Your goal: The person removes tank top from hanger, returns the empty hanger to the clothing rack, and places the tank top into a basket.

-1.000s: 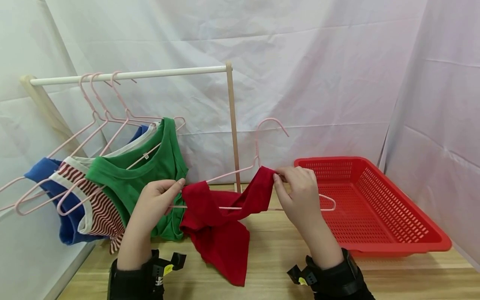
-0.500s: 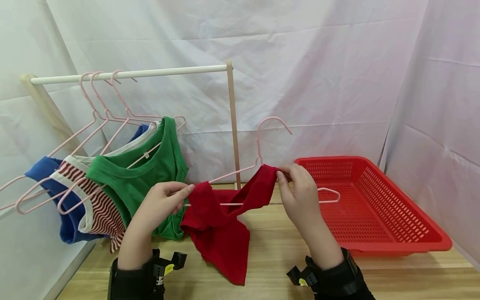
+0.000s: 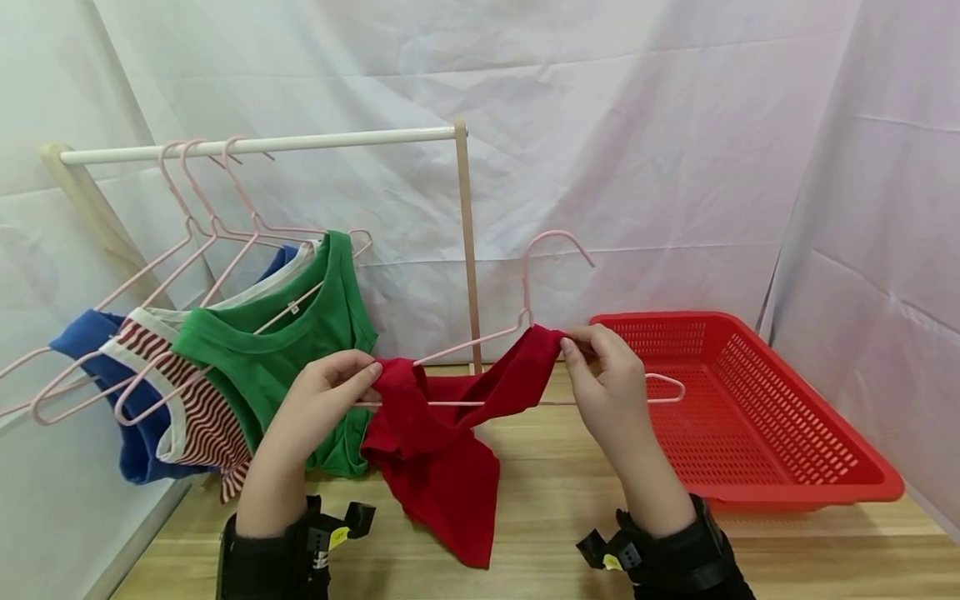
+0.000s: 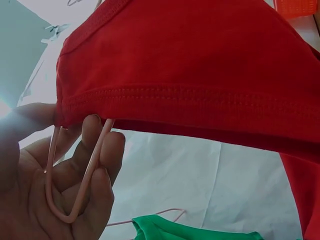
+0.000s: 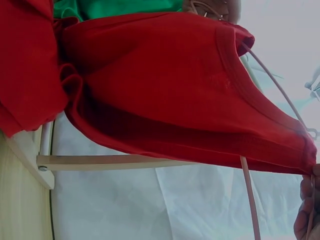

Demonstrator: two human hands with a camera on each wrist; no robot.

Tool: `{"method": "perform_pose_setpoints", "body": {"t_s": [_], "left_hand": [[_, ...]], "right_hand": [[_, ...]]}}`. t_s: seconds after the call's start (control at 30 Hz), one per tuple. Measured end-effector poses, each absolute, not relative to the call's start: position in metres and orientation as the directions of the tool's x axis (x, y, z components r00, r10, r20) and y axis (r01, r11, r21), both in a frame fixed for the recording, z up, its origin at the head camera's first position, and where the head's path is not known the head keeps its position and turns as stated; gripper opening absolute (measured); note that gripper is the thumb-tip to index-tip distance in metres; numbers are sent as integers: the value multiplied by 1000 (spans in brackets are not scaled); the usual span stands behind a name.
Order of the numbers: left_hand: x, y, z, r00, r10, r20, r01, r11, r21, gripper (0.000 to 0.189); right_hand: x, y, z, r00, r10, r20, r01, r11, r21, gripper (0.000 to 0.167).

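Observation:
A red tank top point(image 3: 442, 450) hangs between my two hands over the table, with a pink hanger point(image 3: 527, 287) running through it. Its hook stands upright above the right strap. My left hand point(image 3: 322, 404) pinches the left shoulder strap between thumb and fingers. In the left wrist view, the hanger's looped end point(image 4: 75, 212) sticks out below the strap and lies against the fingers of that hand. My right hand point(image 3: 611, 387) pinches the other strap's top corner. Beyond it, the hanger's right end point(image 3: 667, 387) emerges. Folds hide part of the hanger inside the cloth.
Left, a rack with a white rail point(image 3: 337, 141) carries a green tank top point(image 3: 277, 342), a striped top point(image 3: 210, 429) and a blue garment point(image 3: 138, 454) on pink hangers. A red plastic basket point(image 3: 810, 492) stands on the wooden table point(image 3: 555, 533) at right.
The hanger has shifted rightward and slightly up. My right hand has moved a little right with its strap; my left hand went right, then slightly back. Both keep hold of the tank top.

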State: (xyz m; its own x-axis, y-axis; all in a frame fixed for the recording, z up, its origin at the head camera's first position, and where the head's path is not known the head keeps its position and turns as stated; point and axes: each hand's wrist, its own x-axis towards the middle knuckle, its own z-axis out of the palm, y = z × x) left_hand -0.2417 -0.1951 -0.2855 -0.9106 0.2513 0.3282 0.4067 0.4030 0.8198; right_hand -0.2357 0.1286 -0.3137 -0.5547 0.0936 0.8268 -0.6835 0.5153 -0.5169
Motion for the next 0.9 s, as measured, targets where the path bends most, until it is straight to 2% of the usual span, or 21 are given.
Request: {"method": "perform_pose_setpoints", "body": {"t_s": [0.17, 0.37, 0.63, 0.9], "left_hand": [[-240, -197, -283, -911, 226, 344, 408, 379, 831, 25], [-242, -207, -284, -907, 148, 395, 420, 407, 812, 28], [-239, -215, -282, -893, 46, 447, 433, 351, 830, 31], [-238, -220, -283, -894, -6, 449, 418, 352, 837, 35]], "right_hand": [[-235, 130, -313, -574, 107, 812, -679, 494, -544, 8], [-236, 133, -313, -567, 134, 813, -661, 515, -546, 9], [-236, 136, -312, -589, 185, 787, -631, 503, -591, 11], [-233, 136, -310, -605, 214, 767, -620, 477, -622, 13]]}}
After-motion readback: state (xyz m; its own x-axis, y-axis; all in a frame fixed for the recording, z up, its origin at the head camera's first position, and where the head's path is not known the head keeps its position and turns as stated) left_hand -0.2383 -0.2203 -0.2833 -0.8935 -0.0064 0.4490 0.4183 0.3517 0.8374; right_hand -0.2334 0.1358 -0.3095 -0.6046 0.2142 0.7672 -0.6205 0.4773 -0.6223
